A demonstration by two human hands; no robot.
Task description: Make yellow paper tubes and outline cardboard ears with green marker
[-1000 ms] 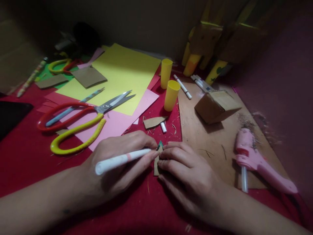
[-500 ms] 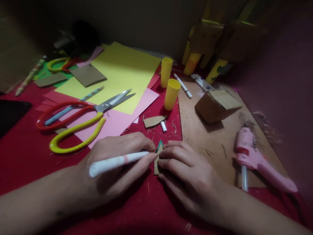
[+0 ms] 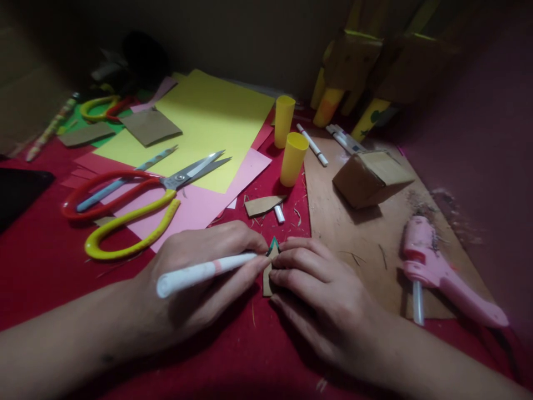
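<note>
My left hand (image 3: 208, 272) grips a white marker (image 3: 204, 273) with a pink band, its tip end hidden at my fingertips. Under that end lies a small pointed cardboard piece (image 3: 268, 282), edged in green along its peak. My right hand (image 3: 318, 289) holds this piece against the red cloth, fingers bent over its right side. Just beyond my hands are a curved cardboard scrap (image 3: 262, 206) and a white marker cap (image 3: 279, 214). To the left rest large scissors (image 3: 180, 178) with one red and one yellow handle, blades apart.
Yellow paper (image 3: 212, 122) and pink sheets lie at the left back. Two yellow paper tubes (image 3: 295, 159) stand ahead. On the right, a wooden board (image 3: 333, 222) bears a cardboard box (image 3: 372, 178) and a pink glue gun (image 3: 441, 278). Cardboard figures (image 3: 353, 61) stand behind.
My left hand and the marker have shifted slightly right and up along the cardboard piece's left edge. My right hand keeps its hold in nearly the same spot.
</note>
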